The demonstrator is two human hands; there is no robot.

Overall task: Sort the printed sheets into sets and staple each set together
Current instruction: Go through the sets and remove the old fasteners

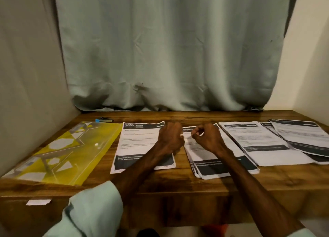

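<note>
A pale green curtain hangs behind a wooden table where a person sorts printed sheets, the fabric's hem bunched on the table's far edge.

At the left of the table lies a translucent yellow folder, flat and closed with a snap button. Pale angular shapes show on it, but whether it has papers inside cannot be told.

Four groups of printed sheets are spread across the middle and right of the table, each with a dark header band and a dark block near the foot. Just beside the folder is the left sheet, headed "3800". To its right is a fanned pile, then a thicker third pile, and at the far right a last pile that overlaps more sheets beneath it.

Both bare forearms reach in from the near edge. The left one comes out of a pale green sleeve.

The left hand hovers at the right edge of the left sheet, its back to the camera and its fingers curled under; whether it holds anything is hidden. The right hand is over the head of the fanned pile, fingers curled, thumb and forefinger drawn close. Blur hides whether anything is pinched between them.

A small blue-and-black stapler sits at the far edge behind the folder, well apart from both hands.

A white paper tag clings to the table's front face.
</note>
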